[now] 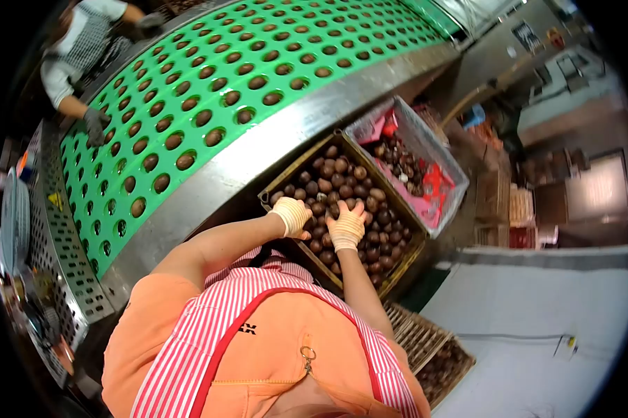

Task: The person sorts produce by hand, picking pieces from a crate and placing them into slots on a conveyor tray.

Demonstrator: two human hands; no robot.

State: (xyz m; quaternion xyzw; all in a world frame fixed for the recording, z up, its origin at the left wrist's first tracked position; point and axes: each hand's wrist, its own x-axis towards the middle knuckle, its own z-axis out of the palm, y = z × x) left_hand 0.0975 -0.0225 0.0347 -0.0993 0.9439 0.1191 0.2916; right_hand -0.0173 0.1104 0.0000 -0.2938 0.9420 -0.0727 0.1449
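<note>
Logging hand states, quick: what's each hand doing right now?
Left hand: fingers bent among the round brown pieces; grip cannot be told.
Right hand: fingers spread among them; grip cannot be told.

Under the left hand (293,216) and right hand (347,226), a dark-rimmed crate (300,164) carries round brown nuts (374,237); beyond the left hand, a green perforated surface (167,164) (it has a metal border (265,136)) carries more in its holes.

One long green belt (194,139) with round holes. One square, yellow-edged dark crate (405,265). Round brown nuts (374,237), too many to count. One grey plastic bin (445,157). Two hands in stripy cream gloves: one left (291,216), one right (347,224). Two dark grey gloves (96,127).
</note>
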